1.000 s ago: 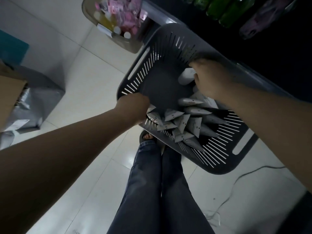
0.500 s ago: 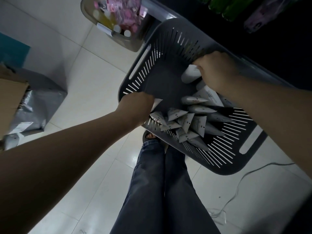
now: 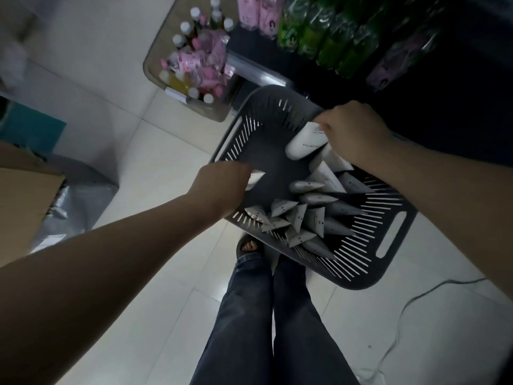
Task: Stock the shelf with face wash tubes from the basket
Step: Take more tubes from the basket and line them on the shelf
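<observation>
A dark grey slotted basket sits in front of me on the floor, tilted toward a dark shelf. Several white face wash tubes lie piled in its near half. My right hand grips one white tube and holds it lifted above the pile at the basket's far side. My left hand is at the basket's left wall, curled around another white tube whose end pokes out past the fingers.
A clear bin of pink packets and bottles stands on the floor beyond the basket. Green bottles and purple packs line the dark shelf. A cardboard box and grey bag are at left. A cable trails at right.
My right hand has risen out of the pile with one tube. My left hand has lifted slightly along the left wall with its tube. The view tilted up toward the shelf.
</observation>
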`<state>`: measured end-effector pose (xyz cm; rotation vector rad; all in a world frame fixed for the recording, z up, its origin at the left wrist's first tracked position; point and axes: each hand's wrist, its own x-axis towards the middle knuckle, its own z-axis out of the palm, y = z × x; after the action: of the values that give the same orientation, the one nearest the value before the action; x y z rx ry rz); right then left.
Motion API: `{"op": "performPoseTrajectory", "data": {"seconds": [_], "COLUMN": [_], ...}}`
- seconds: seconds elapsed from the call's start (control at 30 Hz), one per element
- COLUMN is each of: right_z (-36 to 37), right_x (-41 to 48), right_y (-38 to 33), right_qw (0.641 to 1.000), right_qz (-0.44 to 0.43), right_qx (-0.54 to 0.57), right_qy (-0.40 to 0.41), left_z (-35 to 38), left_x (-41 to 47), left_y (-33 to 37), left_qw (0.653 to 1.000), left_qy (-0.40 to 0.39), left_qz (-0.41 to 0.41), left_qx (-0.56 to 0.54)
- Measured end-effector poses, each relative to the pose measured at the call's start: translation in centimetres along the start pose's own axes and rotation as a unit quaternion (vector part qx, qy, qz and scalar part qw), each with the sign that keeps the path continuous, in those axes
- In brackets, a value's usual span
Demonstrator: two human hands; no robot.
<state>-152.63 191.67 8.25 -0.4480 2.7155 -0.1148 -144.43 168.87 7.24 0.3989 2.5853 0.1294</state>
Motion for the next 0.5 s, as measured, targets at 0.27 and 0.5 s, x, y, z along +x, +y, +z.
{"op": "performPoseTrajectory", "data": {"seconds": [0.27, 0.5], "right_z": [-8.5, -15.4], "right_x": [-4.0, -8.1], "right_y": [-0.1, 0.3], "right_qw": [0.996, 0.992], "right_qz": [0.027, 0.074], "right_qx": [0.074, 0.073], "right_qy": [0.049, 0.068], "left_z": [-8.0, -16.1], "left_x": [-0.8, -1.0], "left_y": [1.9, 4.7], "left_qw": [0.996, 0.987], "left_qy": [0.061, 0.100], "left_qz": [0.033, 0.094], "left_qx": [0.050, 0.088]}}
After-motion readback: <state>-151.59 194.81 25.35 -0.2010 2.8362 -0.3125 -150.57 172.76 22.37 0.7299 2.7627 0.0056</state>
